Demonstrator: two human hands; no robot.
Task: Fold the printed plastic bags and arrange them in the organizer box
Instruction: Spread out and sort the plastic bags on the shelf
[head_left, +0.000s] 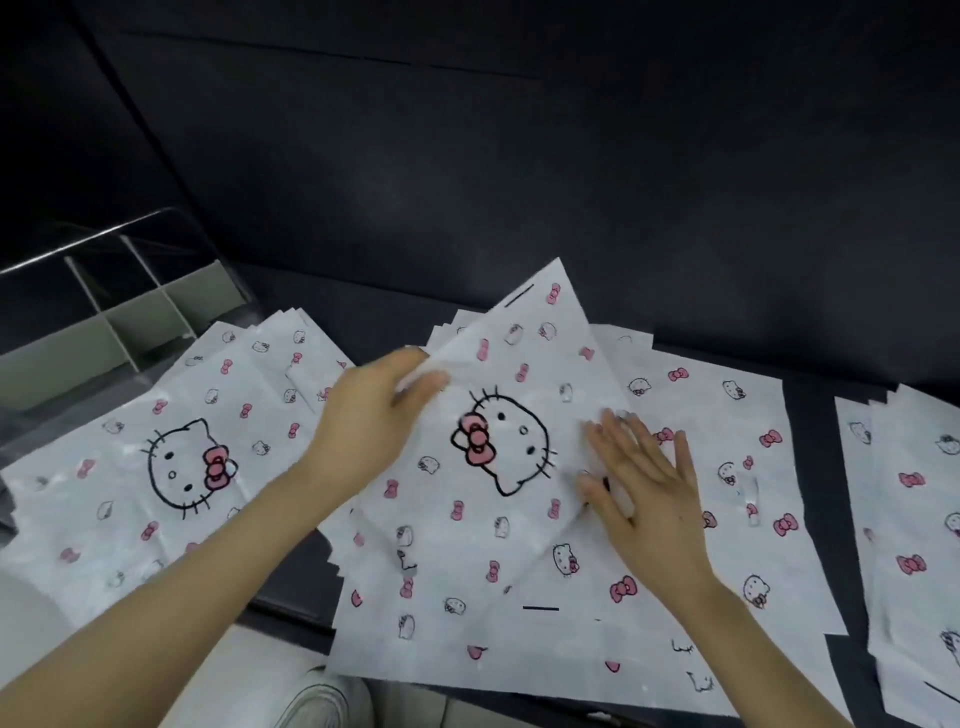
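I logged the top bag (467, 545) skewed, long axis near-to-far, far corner pointing away; left hand (374, 415) pinched its left edge, right hand (644, 483) lay flat, fingers straight, on its right side.

Top bag (498, 530): white, cat-face and pink-bow print, flat, skewed on stack (727, 467). Edge pinched by left fingers (421, 376); right fingers (618, 431) flat on it. Clear divided organizer box (130, 312) well left of both.

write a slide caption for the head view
Left hand grips a white cat-print plastic bag while the right hand presses it flat.
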